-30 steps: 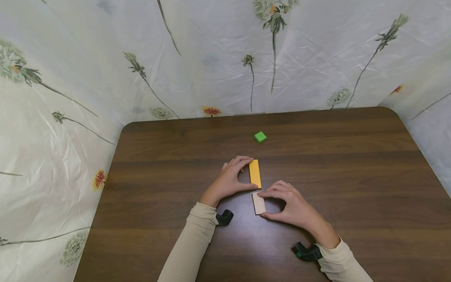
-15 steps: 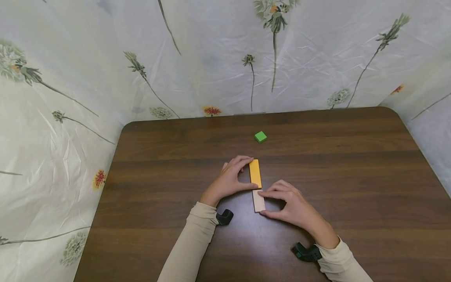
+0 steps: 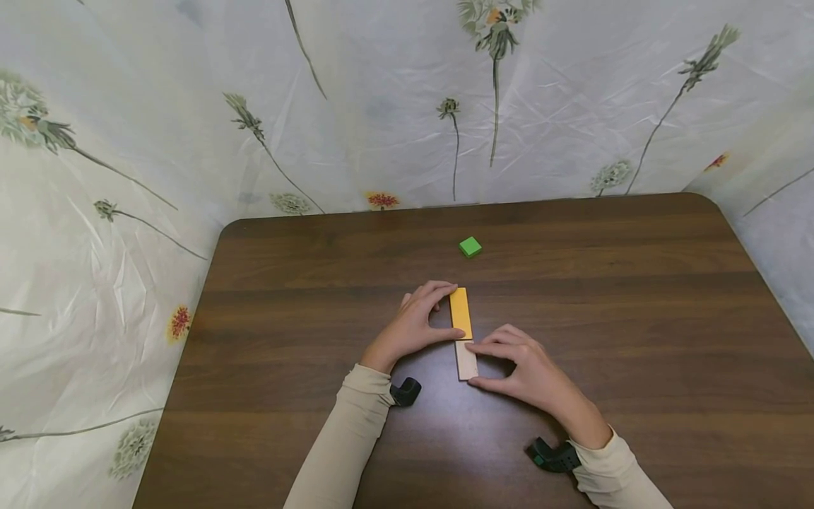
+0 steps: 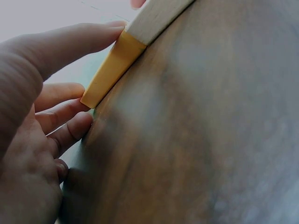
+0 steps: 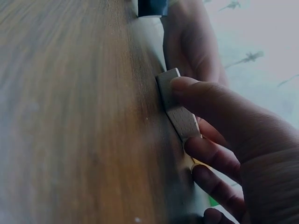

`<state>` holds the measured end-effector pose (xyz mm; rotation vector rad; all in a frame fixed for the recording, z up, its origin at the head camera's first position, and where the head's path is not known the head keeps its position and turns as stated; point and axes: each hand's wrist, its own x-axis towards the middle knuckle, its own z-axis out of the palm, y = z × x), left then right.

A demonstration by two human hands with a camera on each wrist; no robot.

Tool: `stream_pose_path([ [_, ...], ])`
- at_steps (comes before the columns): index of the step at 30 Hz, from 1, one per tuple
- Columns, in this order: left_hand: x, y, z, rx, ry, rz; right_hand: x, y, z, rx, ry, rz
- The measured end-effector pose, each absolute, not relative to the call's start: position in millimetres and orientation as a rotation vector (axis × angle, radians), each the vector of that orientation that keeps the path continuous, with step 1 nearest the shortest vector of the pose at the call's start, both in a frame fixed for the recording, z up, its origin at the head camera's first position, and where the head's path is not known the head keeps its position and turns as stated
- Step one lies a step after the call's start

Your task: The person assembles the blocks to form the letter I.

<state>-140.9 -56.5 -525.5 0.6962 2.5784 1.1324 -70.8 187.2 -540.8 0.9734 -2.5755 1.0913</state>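
A flat yellow block (image 3: 461,312) lies lengthwise on the wooden table, held between the thumb and index finger of my left hand (image 3: 415,323), which grips it by its two ends. Directly below it, end to end, lies a shorter pale wooden block (image 3: 467,362). My right hand (image 3: 524,364) pinches this one from the right, thumb at the near end and fingers toward the far end. In the left wrist view, the yellow block (image 4: 114,67) meets the pale block (image 4: 159,18) in one straight line. The right wrist view shows the pale block (image 5: 180,112) under my thumb.
Farther back on the table (image 3: 318,268) sits a small green block (image 3: 470,247). A black wrist device (image 3: 405,392) is on the left wrist, another black device (image 3: 553,456) on the right. Flower-printed sheeting (image 3: 381,106) hangs behind the table's far edge.
My right hand has slid the pale block slightly away from me, closing the small gap to the yellow block. The left hand and yellow block have stayed nearly still.
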Motion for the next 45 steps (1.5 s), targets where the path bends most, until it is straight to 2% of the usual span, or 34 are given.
stream_pose_path([
  [45, -140.9, -56.5, -525.8, 0.696, 2.571, 1.141, -69.7, 186.4, -541.6, 0.949, -2.600, 1.096],
])
